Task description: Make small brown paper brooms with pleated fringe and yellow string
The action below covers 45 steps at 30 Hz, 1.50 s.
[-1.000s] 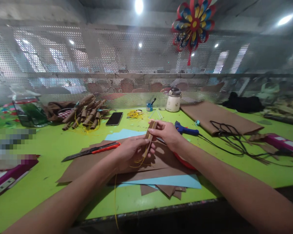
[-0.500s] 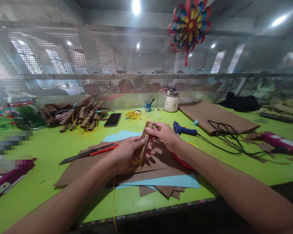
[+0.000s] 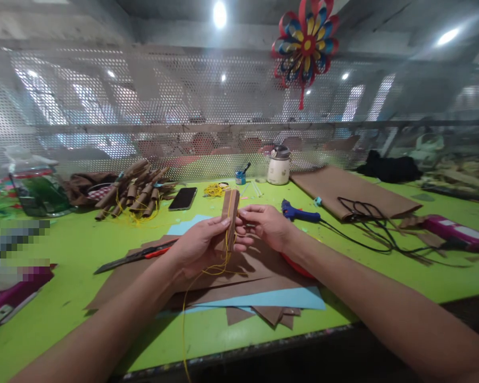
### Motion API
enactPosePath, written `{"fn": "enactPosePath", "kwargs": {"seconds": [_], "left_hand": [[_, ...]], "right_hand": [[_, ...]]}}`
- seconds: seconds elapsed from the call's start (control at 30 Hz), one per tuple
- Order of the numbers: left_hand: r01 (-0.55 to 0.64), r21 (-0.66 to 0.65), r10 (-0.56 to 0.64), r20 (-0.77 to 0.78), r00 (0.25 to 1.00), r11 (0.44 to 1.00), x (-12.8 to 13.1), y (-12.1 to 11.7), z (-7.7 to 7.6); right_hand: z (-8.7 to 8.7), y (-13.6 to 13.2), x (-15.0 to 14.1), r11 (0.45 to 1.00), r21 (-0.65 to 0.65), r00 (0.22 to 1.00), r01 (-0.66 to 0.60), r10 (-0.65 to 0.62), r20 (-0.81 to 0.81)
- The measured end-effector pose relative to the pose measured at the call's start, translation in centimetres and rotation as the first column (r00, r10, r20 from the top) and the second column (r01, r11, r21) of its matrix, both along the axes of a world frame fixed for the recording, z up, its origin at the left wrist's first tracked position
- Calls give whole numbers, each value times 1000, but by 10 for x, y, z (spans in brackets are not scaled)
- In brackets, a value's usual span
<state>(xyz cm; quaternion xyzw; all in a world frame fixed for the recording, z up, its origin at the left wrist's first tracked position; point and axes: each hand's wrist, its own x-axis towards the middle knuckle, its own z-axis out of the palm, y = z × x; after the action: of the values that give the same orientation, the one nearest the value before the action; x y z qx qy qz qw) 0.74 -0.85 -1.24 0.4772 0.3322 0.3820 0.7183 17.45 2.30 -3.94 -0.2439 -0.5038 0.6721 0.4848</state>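
Observation:
My left hand (image 3: 201,242) is closed round a narrow bundle of folded brown paper (image 3: 230,205), held upright with its thumb across the front. Thin yellow string (image 3: 226,254) runs down the bundle's face, loops below it and trails over the table's front edge. Just right of the bundle, my right hand (image 3: 269,226) pinches thumb and forefinger together, apparently on the string; the fingertips partly hide it. Beneath both hands lie brown paper sheets (image 3: 143,290) over light blue sheets (image 3: 303,299). A red-and-black utility knife (image 3: 131,256) rests beside my left forearm.
A blue glue gun (image 3: 301,213) with a black cord lies on the green table (image 3: 259,346). Behind are a phone (image 3: 182,199), tied brown paper rolls (image 3: 138,189), a yellow string coil (image 3: 215,190) and a cream jar (image 3: 278,171). Folded brown paper (image 3: 347,189) lies right.
The right hand has come off the bundle's top and moved slightly down, now pinching beside its right edge. The bundle stands more upright and shows more of its front.

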Motion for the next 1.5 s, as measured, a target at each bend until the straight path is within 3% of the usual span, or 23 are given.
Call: {"fn": "enactPosePath", "kwargs": {"seconds": [0.2,0.53,0.77,0.93,1.03,1.2,1.5], "left_hand": [[-9,-11,8,-13,1000,1000,1,-3,0],[-29,16,29,2,1000,999,2,0,-6],[-57,22,58,-29,998,998,0,5,-8],[-179,37,181,-46,982,983,-4,12,-6],[-218,12,219,-54,974,976,-7,16,-8],[-185,1,184,-67,981,983,-6,15,-10],[-314,10,312,91,946,949,-4,9,5]], "right_hand": [[-5,2,-1,996,-7,996,91,-91,25],[-4,3,0,994,-79,997,81,-80,19],[-9,7,-1,993,-61,994,101,-98,51],[-6,15,9,958,6,952,286,-285,115],[0,16,13,948,23,942,316,-317,112],[10,7,12,966,41,958,257,-260,122],[5,3,16,996,80,981,-39,23,191]]}}
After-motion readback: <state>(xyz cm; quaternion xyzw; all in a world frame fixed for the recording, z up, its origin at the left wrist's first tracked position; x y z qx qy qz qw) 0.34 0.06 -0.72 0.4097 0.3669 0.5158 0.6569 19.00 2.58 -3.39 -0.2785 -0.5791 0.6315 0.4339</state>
